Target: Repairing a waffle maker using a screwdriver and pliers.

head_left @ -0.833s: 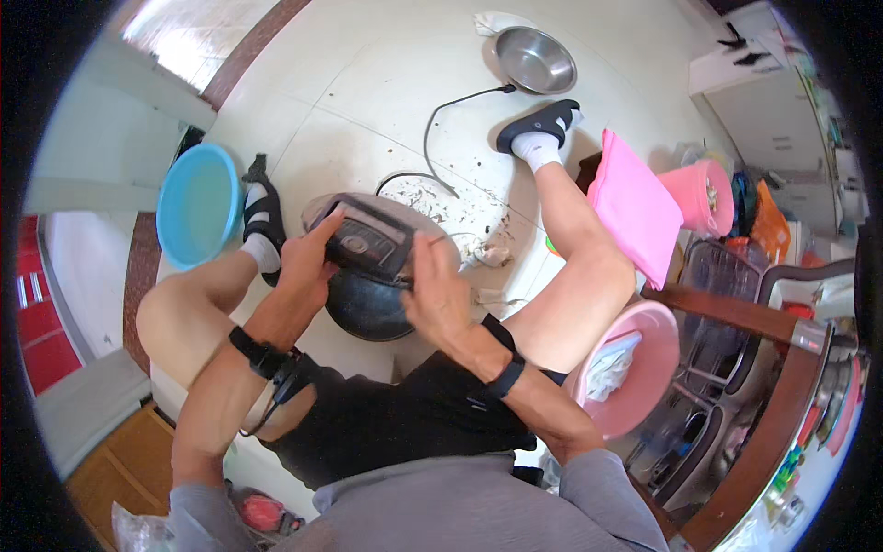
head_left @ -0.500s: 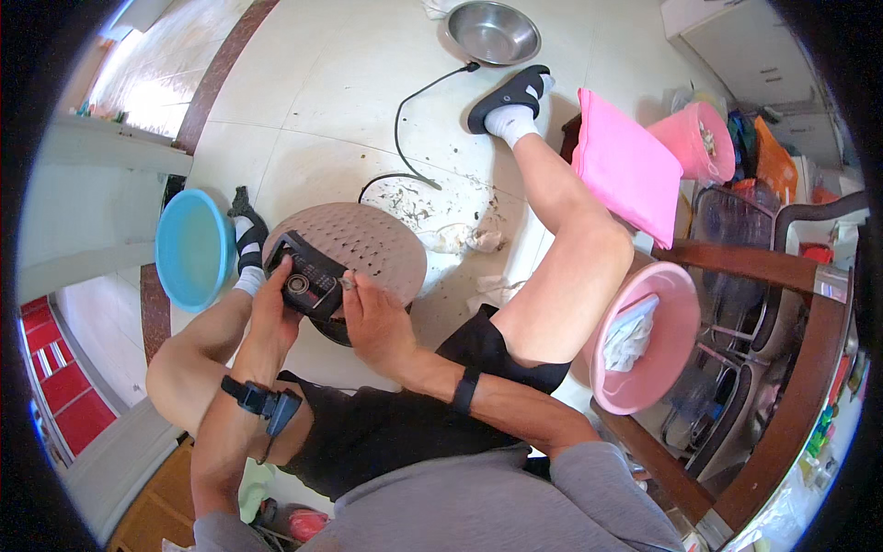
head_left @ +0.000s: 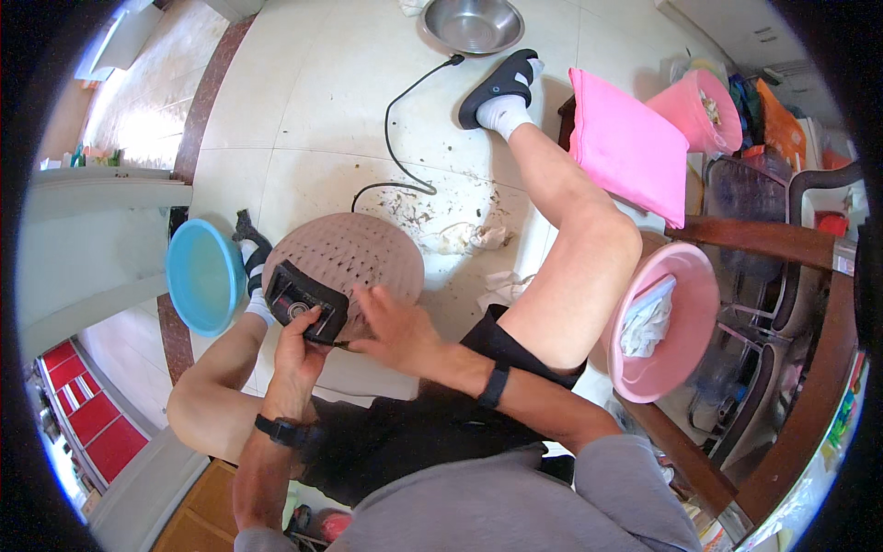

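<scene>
My left hand (head_left: 300, 354) grips a black plastic housing (head_left: 328, 301) by its near edge, thumb on top. The housing has a curved outline and a round, ringed part in its face; its exact kind I cannot make out. Just to its right, my right hand (head_left: 400, 329) has its fingers spread, slightly smeared by motion, and holds nothing visible. Both hands are above a round brown perforated surface (head_left: 377, 248) between my legs. From beyond that surface's far edge a black cord (head_left: 388, 138) runs across the floor to a plug near a metal basin (head_left: 474, 26).
Dark debris (head_left: 405, 204) and a crumpled whitish cloth (head_left: 474, 237) lie on the tiles. A blue basin (head_left: 203, 276) stands left. To the right are a pink cushion (head_left: 625, 147), a pink bucket (head_left: 704, 322) with white cloth, another pink bin (head_left: 690, 110) and a wooden frame (head_left: 763, 241).
My right hand has come off the housing and opened. The housing has turned and moved slightly right in my left hand, whose thumb now lies over its near edge.
</scene>
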